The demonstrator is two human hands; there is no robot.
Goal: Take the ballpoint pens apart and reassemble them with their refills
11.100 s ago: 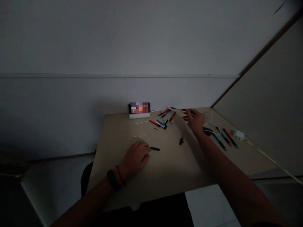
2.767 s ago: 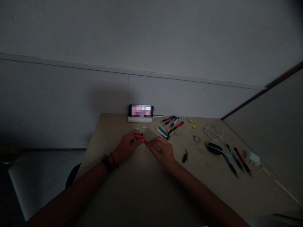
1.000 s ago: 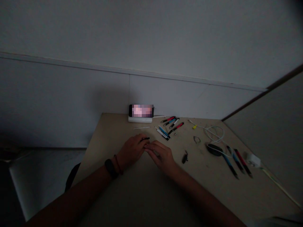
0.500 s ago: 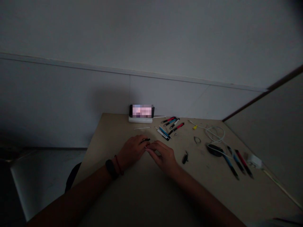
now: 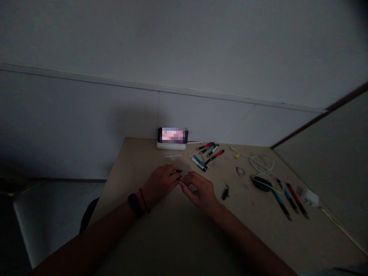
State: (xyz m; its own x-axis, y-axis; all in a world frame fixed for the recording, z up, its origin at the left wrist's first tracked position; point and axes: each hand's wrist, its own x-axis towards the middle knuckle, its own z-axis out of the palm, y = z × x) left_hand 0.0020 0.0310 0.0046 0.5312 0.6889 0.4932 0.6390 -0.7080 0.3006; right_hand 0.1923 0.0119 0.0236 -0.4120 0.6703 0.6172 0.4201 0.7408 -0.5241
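Note:
My left hand (image 5: 161,182), with a dark band and a red string at the wrist, is closed above the table. A short dark pen-like piece (image 5: 177,172) sticks out between its fingers. My right hand (image 5: 202,190) is closed in a pinch, its fingertips meeting those of the left. A tiny red piece (image 5: 179,178) shows where the fingertips meet; the fingers hide most of it. Just beyond the hands lie a white pen (image 5: 197,164) and a blue pen (image 5: 200,161). A small black clip-like object (image 5: 225,193) lies right of my right hand.
A lit phone (image 5: 173,135) leans on a white stand (image 5: 171,146) by the wall. Several pens, including a red one (image 5: 216,156), lie behind. At right are a coiled white cable (image 5: 263,165), a black oval object (image 5: 261,183), larger-looking pens (image 5: 297,201) and a white plug (image 5: 310,197).
A red bit now shows between the fingertips. My right hand has shifted very slightly right; my left hand stays almost where it was.

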